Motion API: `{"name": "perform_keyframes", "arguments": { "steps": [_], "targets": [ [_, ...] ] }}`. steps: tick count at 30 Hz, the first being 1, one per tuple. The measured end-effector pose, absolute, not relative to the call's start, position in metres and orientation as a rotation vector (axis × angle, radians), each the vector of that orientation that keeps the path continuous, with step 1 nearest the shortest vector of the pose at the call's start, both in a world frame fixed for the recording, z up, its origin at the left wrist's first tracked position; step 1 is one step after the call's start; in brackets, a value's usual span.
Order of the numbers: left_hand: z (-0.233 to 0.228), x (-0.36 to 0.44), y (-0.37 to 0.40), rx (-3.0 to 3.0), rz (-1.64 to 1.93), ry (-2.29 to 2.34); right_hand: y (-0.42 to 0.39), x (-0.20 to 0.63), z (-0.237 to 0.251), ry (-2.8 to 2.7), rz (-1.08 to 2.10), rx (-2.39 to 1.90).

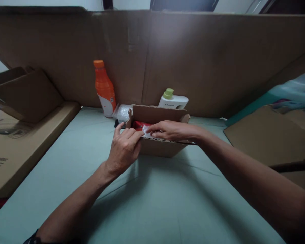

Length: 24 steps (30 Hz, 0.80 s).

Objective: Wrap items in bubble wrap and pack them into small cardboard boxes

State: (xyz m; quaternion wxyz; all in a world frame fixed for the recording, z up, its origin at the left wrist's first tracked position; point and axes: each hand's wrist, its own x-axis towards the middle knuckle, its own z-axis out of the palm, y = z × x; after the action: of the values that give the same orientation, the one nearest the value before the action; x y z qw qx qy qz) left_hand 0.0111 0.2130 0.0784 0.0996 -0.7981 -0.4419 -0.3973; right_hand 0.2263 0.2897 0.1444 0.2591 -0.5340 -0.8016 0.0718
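A small open cardboard box [156, 148] stands on the table in front of me, its back flap raised. Inside it lie a red package [141, 125] and some clear plastic wrap [145, 130]. My left hand [125, 145] is closed over the box's front left corner, with its thumb reaching toward the wrap. Over the box opening, my right hand [171, 131] has its fingers stretched out, the tips touching the wrap. The lower part of the contents is hidden by the box wall and my right hand.
Behind the box stand an orange bottle [104, 88], a roll of bubble wrap [124, 113] and a white bottle with a green cap [173, 101]. Large cardboard boxes [27, 98] flank the left; a cardboard flap [266, 135] and teal container [259, 100] are right. A tall cardboard wall [193, 57] closes the back.
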Motion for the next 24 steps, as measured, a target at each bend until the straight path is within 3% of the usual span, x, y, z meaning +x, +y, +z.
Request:
{"name": "perform_keyframes", "arguments": {
  "steps": [5, 8, 13, 19, 24],
  "targets": [
    [0.07, 0.006, 0.201, -2.11, -1.533, -1.278, 0.247, 0.271, 0.163, -1.864, 0.234, -1.478],
    [0.05, -0.008, 0.196, -2.137, -1.714, -1.534, 0.221, 0.301, 0.159, -1.67, 0.319, -1.457],
    [0.013, -0.009, 0.217, -2.376, -1.907, -2.004, 0.215, 0.32, 0.087, -1.502, 0.632, -1.524],
    [0.009, 0.021, 0.24, -2.506, -2.484, -1.947, 0.24, 0.286, 0.017, -1.544, 0.753, -1.448],
    [0.0, 0.016, 0.167, -2.424, -2.299, -2.006, 0.185, 0.289, 0.009, -1.523, 0.731, -1.475]
  ]
}}
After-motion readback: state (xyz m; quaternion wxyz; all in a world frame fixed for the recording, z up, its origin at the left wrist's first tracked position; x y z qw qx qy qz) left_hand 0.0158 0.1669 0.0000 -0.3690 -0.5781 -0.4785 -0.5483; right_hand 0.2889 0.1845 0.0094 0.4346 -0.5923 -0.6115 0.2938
